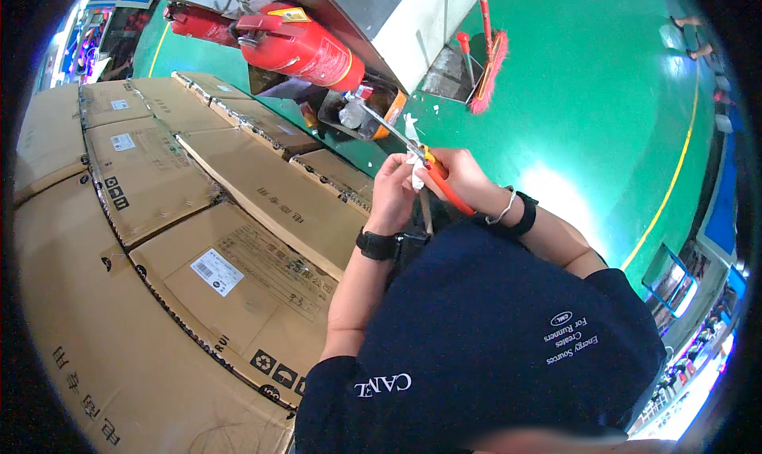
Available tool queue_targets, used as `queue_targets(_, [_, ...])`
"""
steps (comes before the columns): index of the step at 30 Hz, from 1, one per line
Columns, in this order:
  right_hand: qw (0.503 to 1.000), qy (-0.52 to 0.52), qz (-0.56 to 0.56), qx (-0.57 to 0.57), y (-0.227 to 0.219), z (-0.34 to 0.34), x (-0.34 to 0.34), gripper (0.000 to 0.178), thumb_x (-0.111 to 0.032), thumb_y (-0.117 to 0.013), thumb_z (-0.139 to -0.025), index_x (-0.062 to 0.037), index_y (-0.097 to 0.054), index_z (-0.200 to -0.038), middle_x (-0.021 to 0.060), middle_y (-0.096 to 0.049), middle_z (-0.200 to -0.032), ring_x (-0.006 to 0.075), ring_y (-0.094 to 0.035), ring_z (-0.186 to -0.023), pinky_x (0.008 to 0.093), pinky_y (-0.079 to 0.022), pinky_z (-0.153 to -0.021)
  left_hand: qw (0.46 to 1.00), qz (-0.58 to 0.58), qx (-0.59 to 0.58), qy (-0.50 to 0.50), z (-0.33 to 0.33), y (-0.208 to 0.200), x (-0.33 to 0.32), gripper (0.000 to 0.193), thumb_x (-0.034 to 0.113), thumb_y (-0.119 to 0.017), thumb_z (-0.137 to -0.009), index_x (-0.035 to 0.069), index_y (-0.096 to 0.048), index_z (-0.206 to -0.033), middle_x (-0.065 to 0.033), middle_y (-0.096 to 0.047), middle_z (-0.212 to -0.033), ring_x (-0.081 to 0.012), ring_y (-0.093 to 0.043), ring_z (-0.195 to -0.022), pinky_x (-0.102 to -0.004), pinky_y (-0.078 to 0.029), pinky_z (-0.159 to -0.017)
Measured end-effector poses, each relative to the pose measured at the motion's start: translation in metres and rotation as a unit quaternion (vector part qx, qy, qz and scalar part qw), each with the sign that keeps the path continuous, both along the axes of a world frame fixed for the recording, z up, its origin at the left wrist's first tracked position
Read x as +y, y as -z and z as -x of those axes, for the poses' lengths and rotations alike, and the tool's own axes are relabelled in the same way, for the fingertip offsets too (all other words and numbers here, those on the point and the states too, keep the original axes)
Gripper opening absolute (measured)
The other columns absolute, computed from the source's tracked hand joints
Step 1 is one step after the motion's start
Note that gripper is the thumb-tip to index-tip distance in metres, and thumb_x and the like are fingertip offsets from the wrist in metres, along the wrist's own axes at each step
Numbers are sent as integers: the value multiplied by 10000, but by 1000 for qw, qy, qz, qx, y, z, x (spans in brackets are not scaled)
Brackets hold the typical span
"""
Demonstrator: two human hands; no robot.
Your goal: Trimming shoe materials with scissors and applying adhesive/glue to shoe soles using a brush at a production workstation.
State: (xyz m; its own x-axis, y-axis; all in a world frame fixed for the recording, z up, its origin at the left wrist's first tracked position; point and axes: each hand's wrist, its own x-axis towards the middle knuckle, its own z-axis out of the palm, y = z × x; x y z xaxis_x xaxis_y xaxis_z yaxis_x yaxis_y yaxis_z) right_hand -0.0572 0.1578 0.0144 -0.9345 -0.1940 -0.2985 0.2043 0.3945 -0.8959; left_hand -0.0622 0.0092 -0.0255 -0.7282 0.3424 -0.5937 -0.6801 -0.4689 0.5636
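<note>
My right hand [467, 178] is closed around the orange-and-yellow handles of a pair of scissors [451, 190]. Their long metal blades point away from me, up and to the left. My left hand [392, 190] pinches a crumpled white strip [417, 176], which looks like paper or thin cloth. The strip lies against the blades near the scissors' pivot, and its upper end sticks up past them. Whether the blades are parted at the strip is hidden by my fingers. Beyond the tips stands an open box [389, 114] holding clear crumpled plastic.
Large brown cardboard cartons [238, 255] fill the left side. Two red fire extinguishers, the nearer one [305, 53] tilted, stand by a white pillar [417, 37]. A red broom [490, 73] and a dustpan [448, 73] lean beside it. White scraps dot the green floor [571, 97].
</note>
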Motion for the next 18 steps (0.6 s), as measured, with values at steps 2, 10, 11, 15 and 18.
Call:
queue_targets(2, [1000,10,11,-15,3,-3,0,274,-234,-633,-702,24,-551,-740,184,-554,-631,261,-563,-562,347,-436,-535,999,-36,-15,33,-1,-2,-6,130,175,-430,-859,64,-491,-890,-43,-565,-847,-118,-539,-765,-255,-437,-678])
queue_targets(10, [998,-14,49,21,15,-8,4,267,-229,-626,-708,24,-552,-749,195,-565,-656,266,-567,-573,359,-437,-549,996,23,-10,91,3,-25,3,252,257,-450,-870,42,-520,-983,-7,-565,-844,-65,-521,-701,-202,-415,-606])
queue_targets(11, [997,-23,71,10,13,-7,5,280,-246,-619,-727,25,-552,-750,192,-557,-643,248,-564,-568,350,-436,-545,996,24,-10,91,3,-23,1,252,257,-450,-870,42,-520,-983,-7,-565,-844,-65,-521,-701,-202,-415,-606])
queue_targets(15, [990,-71,117,-14,13,-2,11,336,-310,-586,-782,25,-559,-771,127,-556,-611,166,-533,-557,309,-431,-529,990,40,17,136,5,-15,-7,168,155,-444,-862,40,-507,-967,-43,-569,-909,-106,-557,-766,-254,-460,-660])
queue_targets(18, [951,-42,301,-62,16,-4,9,356,-327,-570,-800,29,-561,-789,49,-553,-630,116,-491,-573,284,-418,-518,988,63,35,137,3,-18,-6,134,118,-459,-855,33,-511,-944,-43,-572,-896,-109,-558,-762,-243,-459,-646])
